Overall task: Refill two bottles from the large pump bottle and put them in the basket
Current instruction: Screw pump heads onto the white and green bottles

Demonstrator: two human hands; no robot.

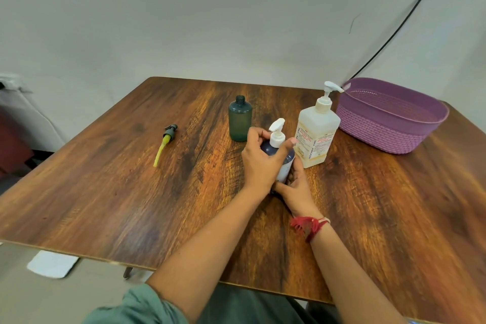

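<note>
The dark blue bottle [289, 158], white pump fitted, was at mid-desk [131, 192], held in both hands. The left hand [259, 163] gripped its shoulder, fingers [255, 135] curled round the neck. The right hand [297, 187] held its base, fingers wrapped round it. The large pump bottle [317, 137] stood just beside it on the right. An uncapped green bottle [240, 121] stood just behind. A loose pump [167, 139] lay well apart, left. The purple basket [378, 131] sat beyond the large pump bottle.

Scene evenly, softly lit; shadows faint. Mild sheen seen on tabletop [381, 218]. Edges bowed by wide-angle lens. Left hand [259, 163] slightly blurred.
</note>
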